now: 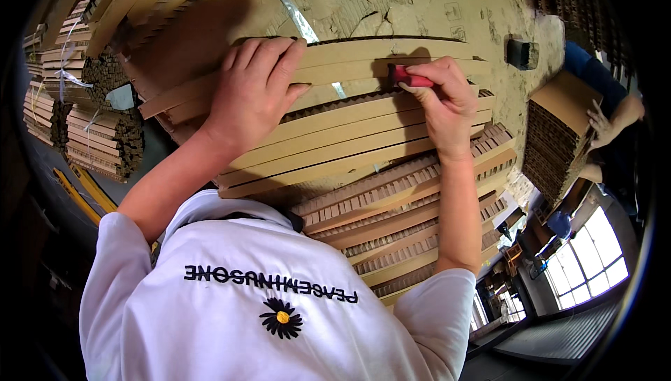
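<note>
My left hand (255,91) lies across a pair of long tan cardboard strips (349,67), its fingers bent over their far edge and the thumb at the near edge. My right hand (451,98) pinches a small red tool (409,76) with a dark tip, held over the right part of the same strips; its exact kind is not clear. Closer to me lies a group of flat cardboard strips (328,136), side by side. Nearer still, several strips with corrugated edges (398,199) fan out beneath my right forearm.
A worn brown work surface (482,4) carries a silvery band (293,14) and a dark block (518,53). Tied cardboard bundles (98,136) stand left, near yellow bars (84,196). At right another person's hand (608,126) touches a cardboard stack (559,136).
</note>
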